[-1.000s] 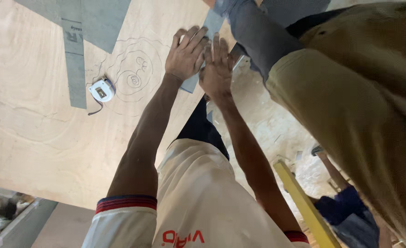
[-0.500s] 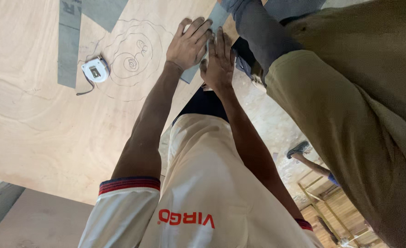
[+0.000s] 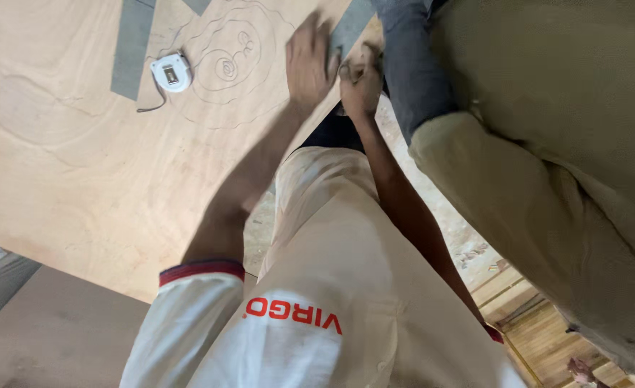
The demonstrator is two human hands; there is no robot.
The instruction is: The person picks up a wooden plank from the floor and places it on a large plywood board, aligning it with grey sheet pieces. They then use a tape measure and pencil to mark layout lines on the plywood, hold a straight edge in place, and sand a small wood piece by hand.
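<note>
A large plywood sheet (image 3: 80,165) fills the left of the view. It carries a pencilled swirl drawing (image 3: 225,61). My left hand (image 3: 309,61) is blurred and lies flat on the sheet near its right edge, fingers touching a grey strip (image 3: 351,27). My right hand (image 3: 360,80) sits just beside it at the sheet's edge with its fingers curled. Whether it grips anything is hidden.
A white tape measure (image 3: 170,72) lies on the plywood beside another grey strip (image 3: 132,47). A second person in a khaki shirt (image 3: 562,165) and grey trousers (image 3: 411,57) stands close on the right. Wooden slats (image 3: 540,323) and dusty floor (image 3: 468,244) show below.
The view has shifted, so the tape measure and the drawing sit higher in the frame. My right hand has curled from flat to bent fingers. My left hand has slid slightly along the sheet.
</note>
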